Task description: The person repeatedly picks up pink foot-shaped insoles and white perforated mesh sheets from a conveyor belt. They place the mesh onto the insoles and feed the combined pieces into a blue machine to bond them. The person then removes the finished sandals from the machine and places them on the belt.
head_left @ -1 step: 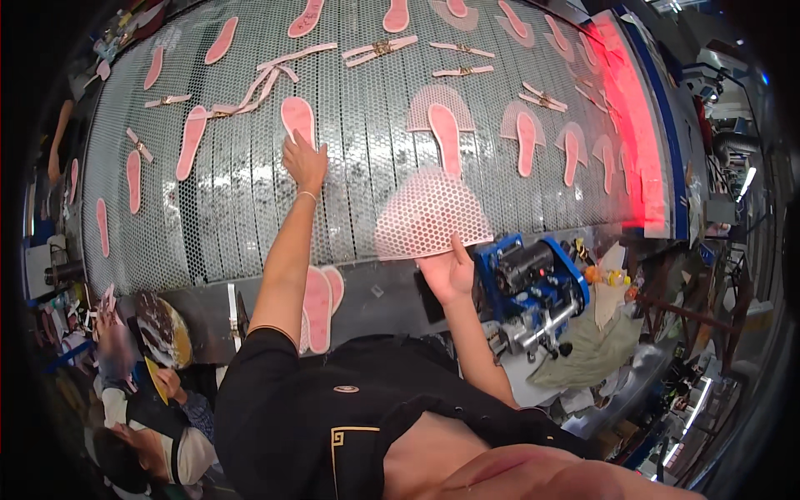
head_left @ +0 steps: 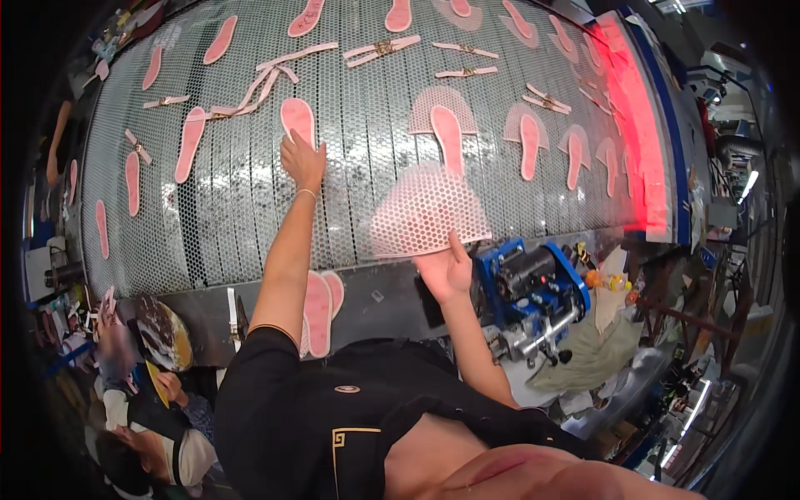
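My left hand (head_left: 304, 162) reaches over a pink insole (head_left: 297, 115) on the conveyor, fingers and thumb at its two edges; its lower end is hidden beneath the hand. My right hand (head_left: 446, 271) grips a half-round piece of pale pink mesh, a shoe upper (head_left: 429, 212), by its straight lower edge. The thumb lies on top and the other fingers are hidden below. Just beyond the held mesh, an insole (head_left: 447, 137) overlaps another mesh upper (head_left: 442, 97) on the conveyor (head_left: 358, 167).
Pink straps with buckles (head_left: 381, 50) and several more insoles lie across the conveyor. A red-lit opening (head_left: 629, 125) is at its right end. A blue machine (head_left: 533, 287) stands beside my right forearm. Stacked insoles (head_left: 317, 312) lie by my left arm; another person (head_left: 158, 442) sits at lower left.
My right hand and the mesh upper have shifted very slightly left and up. Items toward the right of the conveyor sit slightly farther right. My left hand has hardly moved.
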Demonstrator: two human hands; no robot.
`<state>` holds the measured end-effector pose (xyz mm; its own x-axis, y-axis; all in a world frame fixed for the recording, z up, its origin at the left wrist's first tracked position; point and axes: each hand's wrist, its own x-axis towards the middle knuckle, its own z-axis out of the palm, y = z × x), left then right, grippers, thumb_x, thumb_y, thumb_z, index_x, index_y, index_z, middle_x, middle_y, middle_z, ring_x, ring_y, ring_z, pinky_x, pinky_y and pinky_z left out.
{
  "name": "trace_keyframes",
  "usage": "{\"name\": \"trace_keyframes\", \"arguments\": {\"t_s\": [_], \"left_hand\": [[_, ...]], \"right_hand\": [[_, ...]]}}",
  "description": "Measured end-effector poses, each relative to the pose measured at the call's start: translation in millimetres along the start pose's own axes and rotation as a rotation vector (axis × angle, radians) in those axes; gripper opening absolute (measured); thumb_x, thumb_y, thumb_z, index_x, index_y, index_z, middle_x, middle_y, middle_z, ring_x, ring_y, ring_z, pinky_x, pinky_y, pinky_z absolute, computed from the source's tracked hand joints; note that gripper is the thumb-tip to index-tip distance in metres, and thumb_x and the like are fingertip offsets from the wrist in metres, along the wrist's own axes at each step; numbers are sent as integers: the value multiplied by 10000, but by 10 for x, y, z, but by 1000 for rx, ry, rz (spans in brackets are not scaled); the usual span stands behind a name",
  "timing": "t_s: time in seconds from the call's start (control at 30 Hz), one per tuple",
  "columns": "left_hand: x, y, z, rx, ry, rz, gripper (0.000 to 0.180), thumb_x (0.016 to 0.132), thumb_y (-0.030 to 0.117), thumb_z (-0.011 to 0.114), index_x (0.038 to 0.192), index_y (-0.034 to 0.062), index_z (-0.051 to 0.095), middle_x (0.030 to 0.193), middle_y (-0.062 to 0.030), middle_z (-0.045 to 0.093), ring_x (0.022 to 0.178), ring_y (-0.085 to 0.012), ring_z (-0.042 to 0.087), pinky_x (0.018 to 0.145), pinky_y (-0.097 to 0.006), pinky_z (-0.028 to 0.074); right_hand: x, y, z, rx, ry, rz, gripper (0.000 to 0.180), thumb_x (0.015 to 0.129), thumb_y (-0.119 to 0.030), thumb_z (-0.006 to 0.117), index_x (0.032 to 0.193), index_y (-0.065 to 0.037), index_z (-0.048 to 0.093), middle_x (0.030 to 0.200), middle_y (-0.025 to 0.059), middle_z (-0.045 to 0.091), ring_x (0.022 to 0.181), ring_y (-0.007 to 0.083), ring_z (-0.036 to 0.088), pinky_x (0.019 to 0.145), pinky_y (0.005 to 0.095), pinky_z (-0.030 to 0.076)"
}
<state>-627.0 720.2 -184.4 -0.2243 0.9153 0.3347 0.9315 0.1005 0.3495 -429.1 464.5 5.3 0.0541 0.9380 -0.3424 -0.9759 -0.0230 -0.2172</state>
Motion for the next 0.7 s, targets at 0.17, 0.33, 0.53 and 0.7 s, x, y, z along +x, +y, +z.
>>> {"name": "trace_keyframes", "arguments": {"t_s": [0.17, 0.33, 0.53, 0.7], "left_hand": [[118, -18, 25, -6, -390, -145, 777, 783, 335, 684, 1382, -22, 341, 1220, -251, 518, 1105, -396, 511, 937, -479, 433], [-183, -375, -264, -109, -414, -270, 920, 625, 258, 742, 1350, -116, 316, 1229, -303, 485, 1126, -442, 475, 1025, -464, 357], [-1081, -523, -1140, -298, -461, -396, 957, 628, 155, 698, 1411, -121, 222, 1311, -341, 359, 1201, -475, 398, 1076, -471, 300], [-1125, 214, -1360, -555, -357, -224, 904, 659, 117, 671, 1406, -119, 218, 1281, -313, 352, 1204, -478, 387, 1056, -466, 325]], "right_hand": [[987, 157, 463, 13, -82, 51, 475, 1020, -267, 353, 1464, -104, 305, 1517, 151, 298, 1403, 348, 273, 1147, 585, 195], [2005, 467, 484, 67, -175, 63, 523, 1019, -289, 361, 1485, -83, 245, 1523, 161, 282, 1407, 349, 263, 1147, 572, 204], [2467, 907, -635, -216, 543, 150, 587, 963, -342, 506, 1415, -18, 321, 1414, 188, 416, 1315, 306, 408, 1082, 503, 342], [1125, 610, -979, -473, 298, 219, 360, 958, -242, 513, 1230, -7, 536, 1111, 172, 639, 1039, 246, 628, 918, 366, 496]]}}
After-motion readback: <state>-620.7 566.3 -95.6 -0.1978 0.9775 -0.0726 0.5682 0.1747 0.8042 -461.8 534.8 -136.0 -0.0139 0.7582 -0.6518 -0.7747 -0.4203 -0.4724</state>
